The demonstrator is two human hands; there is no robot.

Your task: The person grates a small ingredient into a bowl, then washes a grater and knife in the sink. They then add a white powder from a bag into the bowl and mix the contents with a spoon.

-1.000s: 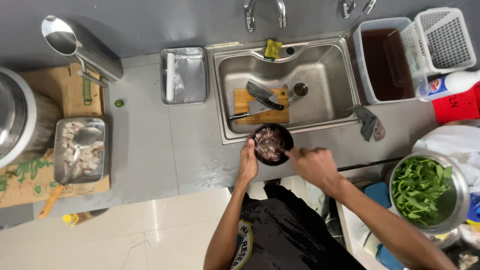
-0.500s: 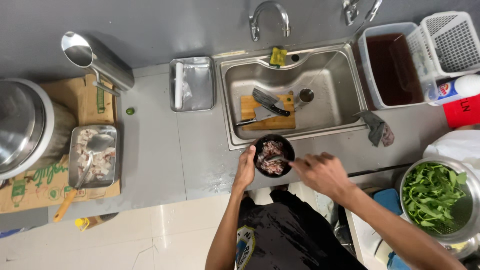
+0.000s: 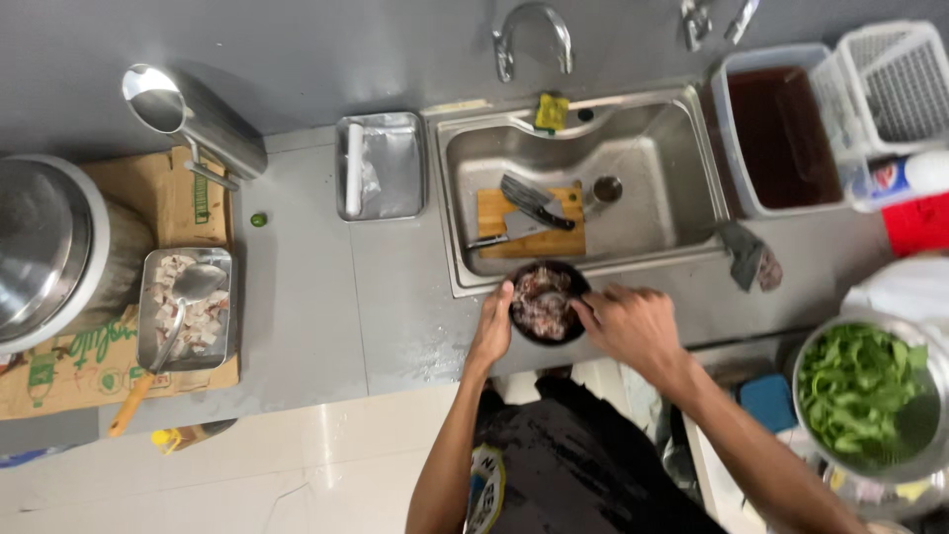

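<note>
From the head camera, you had a small dark bowl of chopped, pinkish-brown meat resting on the front rim of the steel sink, and your left hand was cupped against its left side, fingers closed on the rim. Your right hand sat at the bowl's right edge with the fingers curled and the fingertips reaching into the meat; whether it pinched anything could not be told. Inside the sink basin lay a wooden cutting board with a cleaver across it. To the left of the sink a shallow steel tray held a pale rolled item. Farther left, a second steel tray held pale cut pieces with a ladle lying in it, set on flattened cardboard beside a large steel pot. At the right, a clear tub held dark reddish liquid, next to a white basket, and a steel colander at the lower right was full of green leaves. The grey steel counter looked wet near the bowl, and pale floor tiles showed below it.
</note>
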